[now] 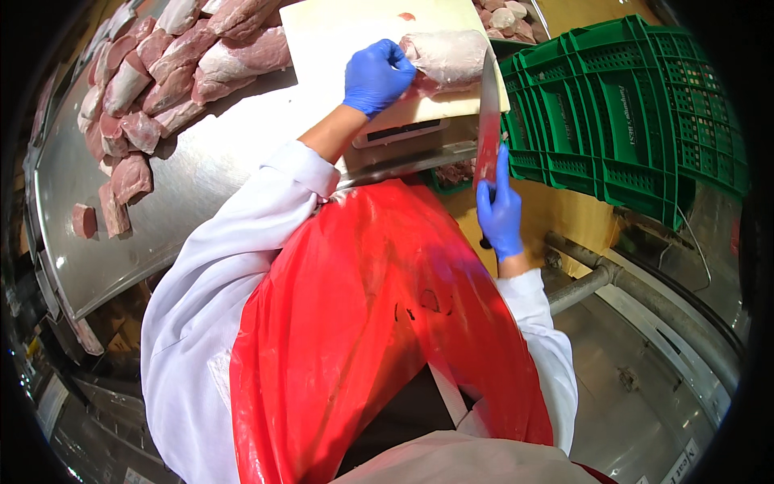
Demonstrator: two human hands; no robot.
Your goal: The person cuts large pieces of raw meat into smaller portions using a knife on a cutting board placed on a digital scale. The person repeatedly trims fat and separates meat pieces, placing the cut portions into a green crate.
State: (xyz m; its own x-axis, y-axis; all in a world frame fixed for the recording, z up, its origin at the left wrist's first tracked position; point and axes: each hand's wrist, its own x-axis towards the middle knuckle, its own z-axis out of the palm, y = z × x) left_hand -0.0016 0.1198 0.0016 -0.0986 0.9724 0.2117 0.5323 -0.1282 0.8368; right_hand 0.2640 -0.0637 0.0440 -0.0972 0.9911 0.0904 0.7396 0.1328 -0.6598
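A pale piece of raw meat point(448, 60) lies across the right part of a cream cutting board point(322, 40). At its left end my left hand point(377, 78), in a blue glove, has its fingers curled closed and pinches the edge of the meat. My right hand point(501, 211), also blue-gloved, grips the handle of a long knife point(489, 113). The index finger stretches along the top of the handle. The blade points away from me, close by the right end of the meat. A small reddish scrap point(406, 16) rests on the board beyond the meat.
Many raw meat pieces point(173, 64) are heaped on the steel table point(226, 153) at the left. Green plastic crates point(597, 105) stand at the right beside the board. More meat point(508, 18) sits in a container at the far right. A metal pipe rail point(584, 286) runs below the crates.
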